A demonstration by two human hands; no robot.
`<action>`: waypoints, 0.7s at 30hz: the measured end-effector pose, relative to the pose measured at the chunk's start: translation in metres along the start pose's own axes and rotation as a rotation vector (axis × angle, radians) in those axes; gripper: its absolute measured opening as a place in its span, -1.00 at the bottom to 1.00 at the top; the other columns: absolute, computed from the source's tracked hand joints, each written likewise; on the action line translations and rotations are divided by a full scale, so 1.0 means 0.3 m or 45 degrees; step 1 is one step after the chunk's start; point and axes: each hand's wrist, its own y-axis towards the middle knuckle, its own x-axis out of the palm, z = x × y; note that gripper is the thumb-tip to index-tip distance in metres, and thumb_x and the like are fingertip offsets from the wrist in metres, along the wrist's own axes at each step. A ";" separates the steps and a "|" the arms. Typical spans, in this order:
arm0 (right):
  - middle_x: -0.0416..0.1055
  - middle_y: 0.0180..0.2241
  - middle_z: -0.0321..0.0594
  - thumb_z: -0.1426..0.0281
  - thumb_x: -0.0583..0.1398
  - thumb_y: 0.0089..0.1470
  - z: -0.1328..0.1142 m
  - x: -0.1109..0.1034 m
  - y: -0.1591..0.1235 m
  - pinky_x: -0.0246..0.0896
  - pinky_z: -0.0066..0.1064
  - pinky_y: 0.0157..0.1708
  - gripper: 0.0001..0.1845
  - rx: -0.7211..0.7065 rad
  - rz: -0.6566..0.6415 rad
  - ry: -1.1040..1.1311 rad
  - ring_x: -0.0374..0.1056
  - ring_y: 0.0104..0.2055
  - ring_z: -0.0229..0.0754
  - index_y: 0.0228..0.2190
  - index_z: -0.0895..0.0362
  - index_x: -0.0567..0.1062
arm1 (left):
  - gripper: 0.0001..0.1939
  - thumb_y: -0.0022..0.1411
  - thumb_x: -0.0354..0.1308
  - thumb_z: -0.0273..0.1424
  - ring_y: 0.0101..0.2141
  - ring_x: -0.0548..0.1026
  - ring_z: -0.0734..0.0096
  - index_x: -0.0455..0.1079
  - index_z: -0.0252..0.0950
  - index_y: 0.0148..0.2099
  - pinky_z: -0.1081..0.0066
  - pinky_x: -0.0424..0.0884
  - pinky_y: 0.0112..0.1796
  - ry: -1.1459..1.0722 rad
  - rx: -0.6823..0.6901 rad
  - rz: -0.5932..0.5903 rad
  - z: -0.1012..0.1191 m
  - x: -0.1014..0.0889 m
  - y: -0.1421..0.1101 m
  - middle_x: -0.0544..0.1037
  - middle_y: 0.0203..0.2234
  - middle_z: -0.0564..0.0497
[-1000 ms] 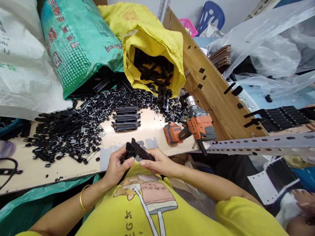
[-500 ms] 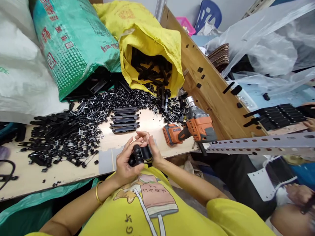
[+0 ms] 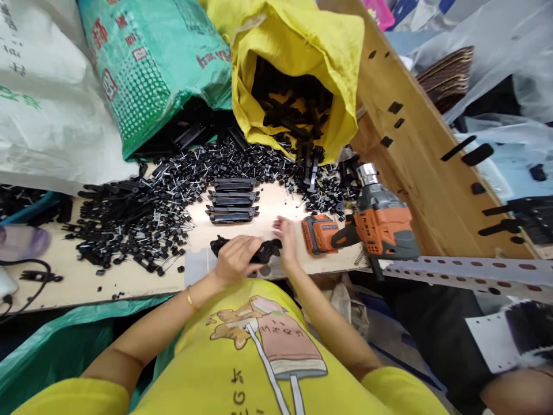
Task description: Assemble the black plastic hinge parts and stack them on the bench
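Note:
My left hand (image 3: 237, 257) is closed over a bundle of long black plastic parts (image 3: 264, 251), low above the table's front edge. Its fingers cover the bundle's middle, and black ends stick out on both sides. My right hand (image 3: 287, 241) is at the bundle's right end, touching it with its palm side; its fingers are stretched out and slightly blurred. Just beyond my hands, several black assembled plastic pieces (image 3: 233, 199) lie in a neat stacked row. An orange and grey cordless drill (image 3: 382, 216) lies to the right of my right hand.
Loose black plastic bits and metal pins (image 3: 168, 213) are heaped behind and left. A yellow sack (image 3: 345, 63) of black parts, a green sack (image 3: 168, 75) and a white sack (image 3: 52, 115) stand at the back. A wooden board (image 3: 423, 150) borders the right side.
My view has shifted, so the table things appear farther right. My hands have turned the black parts from end-on to lengthwise across, and my right hand has loosened to their right end.

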 end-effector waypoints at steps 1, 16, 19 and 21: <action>0.27 -0.31 -0.22 -0.02 -0.04 0.07 0.019 -0.043 0.024 0.12 -0.38 -0.21 -0.57 -0.034 0.171 -0.009 0.22 -0.17 -0.19 -0.23 0.05 0.28 | -0.49 0.18 0.14 -0.11 -0.02 0.46 0.11 0.35 -0.33 0.07 0.14 0.30 0.05 0.102 -0.014 -0.100 -0.048 0.031 0.001 0.51 -0.06 -0.19; 0.31 -0.20 -0.09 0.29 0.06 0.08 0.054 0.015 0.120 0.18 -0.19 -0.09 -0.77 -0.468 0.200 -0.606 0.23 -0.13 -0.11 -0.22 0.13 0.31 | -0.16 0.15 0.18 -0.16 0.31 -0.18 0.00 -0.11 -0.26 0.35 0.05 -0.08 0.23 0.587 -0.243 -0.242 -0.191 0.063 0.038 -0.17 0.33 -0.22; 0.31 -0.23 -0.10 0.31 0.05 0.08 -0.048 0.063 0.261 0.19 -0.23 -0.11 -0.80 -0.614 0.127 -0.667 0.24 -0.15 -0.12 -0.26 0.13 0.33 | -0.12 0.12 0.20 -0.13 0.30 -0.15 -0.02 -0.13 -0.26 0.36 0.05 -0.11 0.24 0.611 -0.277 -0.269 -0.193 0.077 0.058 -0.14 0.32 -0.25; 0.32 -0.24 -0.09 0.34 0.05 0.07 -0.110 0.115 0.355 0.19 -0.25 -0.11 -0.83 -0.685 0.061 -0.728 0.23 -0.16 -0.11 -0.29 0.14 0.35 | -0.13 0.14 0.18 -0.12 0.30 -0.13 -0.01 -0.14 -0.26 0.36 0.04 -0.11 0.24 0.618 -0.289 -0.281 -0.195 0.085 0.059 -0.12 0.32 -0.24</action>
